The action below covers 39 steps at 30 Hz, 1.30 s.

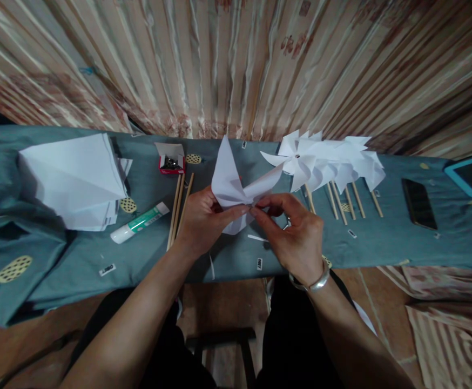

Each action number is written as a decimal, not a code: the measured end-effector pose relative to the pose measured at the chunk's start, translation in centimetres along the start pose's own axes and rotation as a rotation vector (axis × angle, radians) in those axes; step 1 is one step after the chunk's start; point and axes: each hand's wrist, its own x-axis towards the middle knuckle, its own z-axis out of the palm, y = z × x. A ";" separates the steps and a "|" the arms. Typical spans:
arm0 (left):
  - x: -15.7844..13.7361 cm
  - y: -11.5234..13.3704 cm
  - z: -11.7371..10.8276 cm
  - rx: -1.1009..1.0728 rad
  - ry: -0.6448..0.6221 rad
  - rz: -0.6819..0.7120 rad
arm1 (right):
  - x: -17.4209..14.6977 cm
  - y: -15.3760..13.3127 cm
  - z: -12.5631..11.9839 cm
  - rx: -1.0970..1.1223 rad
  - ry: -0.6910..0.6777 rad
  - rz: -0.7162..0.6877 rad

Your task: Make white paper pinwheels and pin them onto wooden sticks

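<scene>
The left hand point(201, 220) pinches a partly folded paper pinwheel point(231, 190) above the teal tablecloth point(234, 265), apparently to stop its blades springing open, while the right hand's point(296, 229) thumb and finger close on its centre, seemingly steadying gathered tips.

Dim room, patterned curtain point(236, 70) behind a cloth-covered surface point(382, 237).
The curtain hangs in pleats; yellow pineapples point(14, 270) dot the blue-green cloth point(78, 251); below are a brown floor point(393, 316) and a dark stool-like frame point(223, 339).
</scene>
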 end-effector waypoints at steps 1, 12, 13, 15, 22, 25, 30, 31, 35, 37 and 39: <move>0.0 0.0 0.0 0.002 0.007 -0.005 | 0.0 -0.1 0.0 -0.017 0.012 0.003; -0.1 0.2 0.0 -0.008 0.023 -0.021 | 0.1 0.9 0.5 0.020 0.108 -0.019; -0.1 0.2 0.0 -0.006 0.025 -0.016 | 0.1 1.2 0.6 0.060 0.084 0.009; -0.2 0.1 0.0 0.001 0.025 -0.010 | 0.0 1.6 0.7 0.154 0.028 0.060; -0.2 0.0 0.1 0.017 0.012 -0.014 | -0.1 2.4 1.0 0.347 -0.010 0.198; -0.2 0.0 0.1 -0.003 0.018 -0.014 | -0.1 2.2 1.0 0.388 -0.007 0.224; -0.3 0.0 0.3 -0.023 0.000 -0.020 | 0.2 1.5 0.7 0.471 -0.031 0.293; -0.4 0.0 0.3 -0.024 -0.004 -0.027 | 0.2 1.3 0.6 0.503 -0.039 0.320; -0.5 -0.1 0.5 -0.049 0.015 -0.063 | 0.4 1.0 0.5 0.618 -0.057 0.412; -0.5 -0.1 0.5 -0.053 0.022 -0.072 | 0.5 0.9 0.6 0.641 -0.058 0.437; -0.5 -0.2 0.5 -0.044 0.025 -0.077 | 0.4 0.8 0.7 0.645 -0.060 0.450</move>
